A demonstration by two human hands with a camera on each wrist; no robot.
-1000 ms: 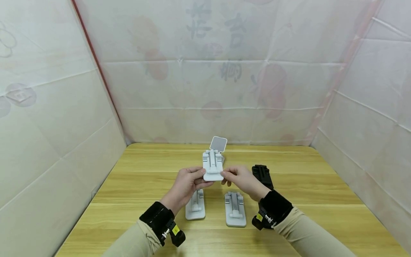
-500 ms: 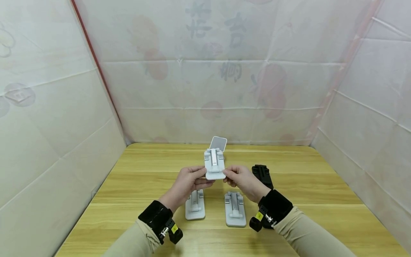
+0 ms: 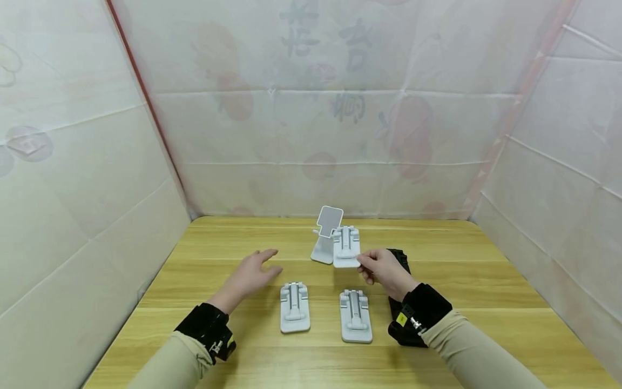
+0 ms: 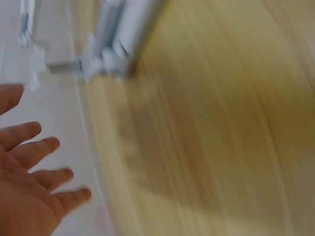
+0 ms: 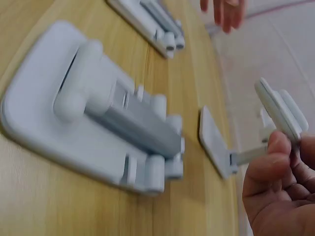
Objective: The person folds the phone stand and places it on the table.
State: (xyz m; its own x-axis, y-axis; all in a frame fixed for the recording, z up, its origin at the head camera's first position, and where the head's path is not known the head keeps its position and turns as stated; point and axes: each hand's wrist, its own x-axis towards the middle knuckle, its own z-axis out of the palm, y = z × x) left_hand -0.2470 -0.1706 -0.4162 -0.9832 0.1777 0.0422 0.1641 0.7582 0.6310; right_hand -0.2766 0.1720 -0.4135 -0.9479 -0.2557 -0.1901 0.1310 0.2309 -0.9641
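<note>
My right hand [image 3: 384, 273] pinches a folded white phone stand [image 3: 346, 248] by its lower right corner, above the table. In the right wrist view, thumb and fingers grip the edge of that stand [image 5: 279, 110]. Off to the left, my left hand [image 3: 249, 276] holds nothing; its fingers are spread over the table, and the left wrist view shows this hand [image 4: 29, 182] with fingers apart. Behind the held stand stands an unfolded white phone stand [image 3: 323, 249], its grey-faced plate raised. Two folded white stands, a left one [image 3: 294, 316] and a right one [image 3: 356, 324], lie nearer on the table.
Black folded stands [image 3: 401, 334] lie at the right, partly hidden by the right hand and wrist. The wooden table [image 3: 218, 237] ends at a cloth-covered back wall [image 3: 311, 135], with cloth walls on both sides.
My left hand has let go of the held phone stand and moved left, its fingers spreading. My right hand has carried the stand to the right, uncovering the unfolded stand and the left folded one.
</note>
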